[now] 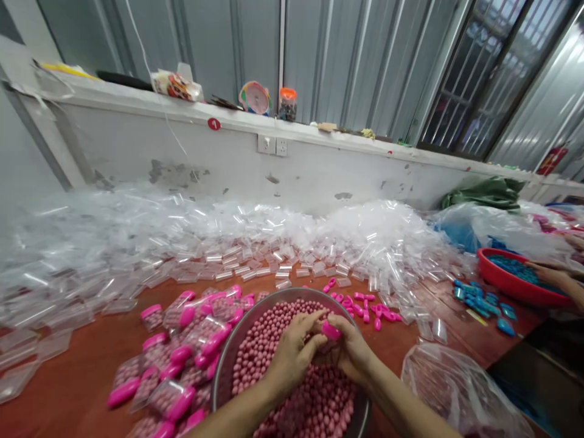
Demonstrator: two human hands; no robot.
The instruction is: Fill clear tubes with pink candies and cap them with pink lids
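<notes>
Beads by the hundred, way too many to count: pink beads (258,350) filling one metal bowl (224,364) on the reddish table (82,377). Two hands are over it, both the wearer's. One pink cap (331,330) is up between them, and that's the bit to look at. It sits above the beads, right between the fingertips of both hands, pinched by the thumb and fingers of the right hand (353,353). The left hand (294,347) has its fingers curled in from the other side, thumb just below the cap; can't tell if it's actually gripping anything, since the fingers hide whatever's under there.

Left of the bowl: a pile of filled packs (171,398) with pink caps, maybe twenty-odd, but they overlap so no exact count. Right of it: roughly a dozen loose pink pieces (365,304), some with ring-shaped ends. Behind all that, uncountable clear cases (283,274) heaped to the wall. One clear plastic bag (460,389) lies near the right forearm. Far right, one red basin (487,274) holds blue beads (513,267), and a co-worker's hand (550,275) is in it.
</notes>
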